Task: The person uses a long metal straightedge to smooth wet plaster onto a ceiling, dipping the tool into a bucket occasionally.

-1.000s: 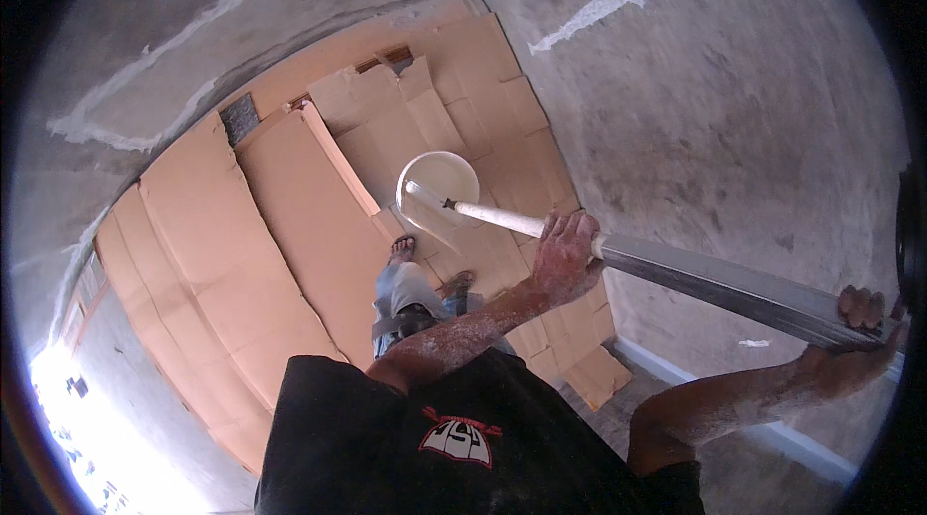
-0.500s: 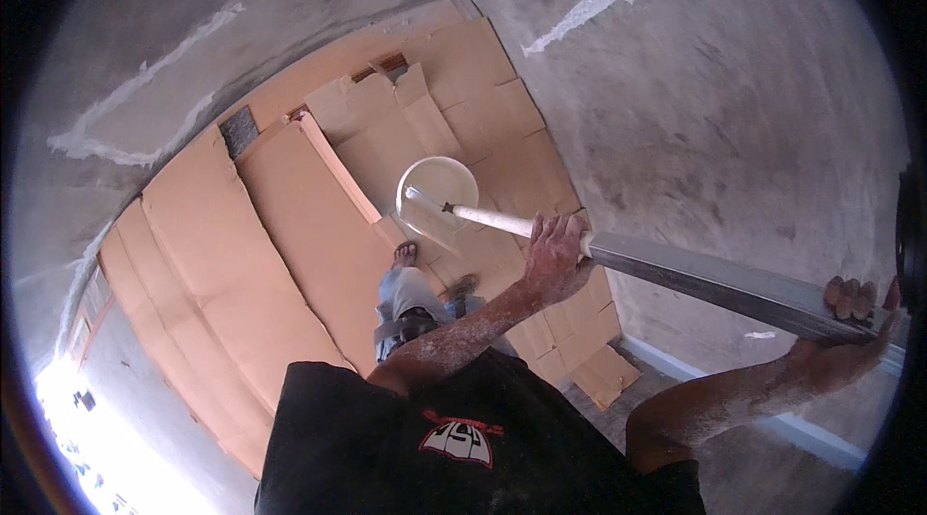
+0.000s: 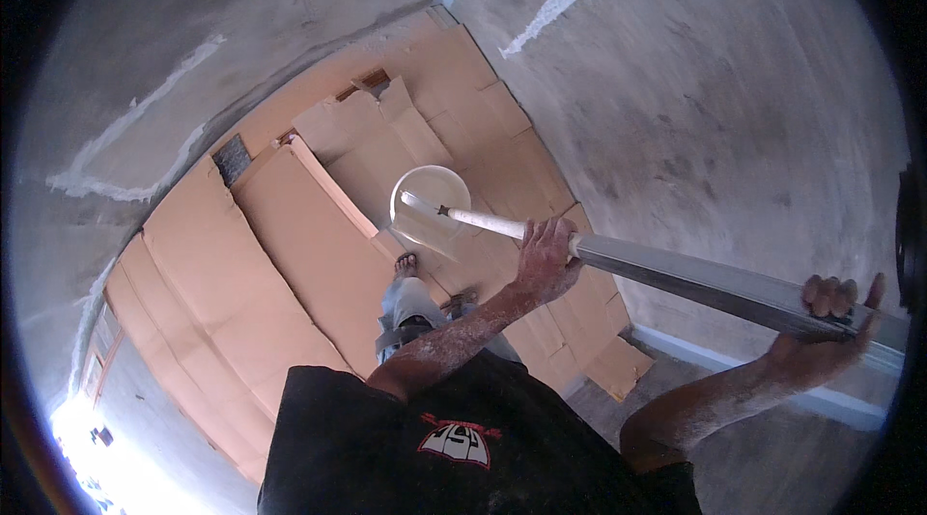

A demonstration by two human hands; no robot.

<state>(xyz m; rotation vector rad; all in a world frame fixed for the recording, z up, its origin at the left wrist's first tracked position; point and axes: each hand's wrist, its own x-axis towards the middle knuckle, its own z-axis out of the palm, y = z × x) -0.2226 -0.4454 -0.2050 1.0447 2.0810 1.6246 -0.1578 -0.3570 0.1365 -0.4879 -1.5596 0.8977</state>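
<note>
My left hand (image 3: 546,259) is closed round a white pole (image 3: 483,221) where it meets a long silver metal bar (image 3: 676,274). The pole slants to a narrow pale tool end (image 3: 420,201) over or inside a white bucket (image 3: 449,182); whether it touches the bucket I cannot tell. At the bar's right part, my right hand (image 3: 830,317) grips from underneath, fingertips curled over it. White dust coats both forearms.
Cardboard sheets (image 3: 261,303) cover the floor under the bucket and around my feet (image 3: 406,264). Grey plastered walls (image 3: 705,129) with white patched streaks rise on the sides. Bright light (image 3: 87,428) comes from the lower left.
Both hands, with the pole and bar, have shifted slightly leftward in view. The bucket and far cardboard edge appear a little lower, as the camera's view has moved.
</note>
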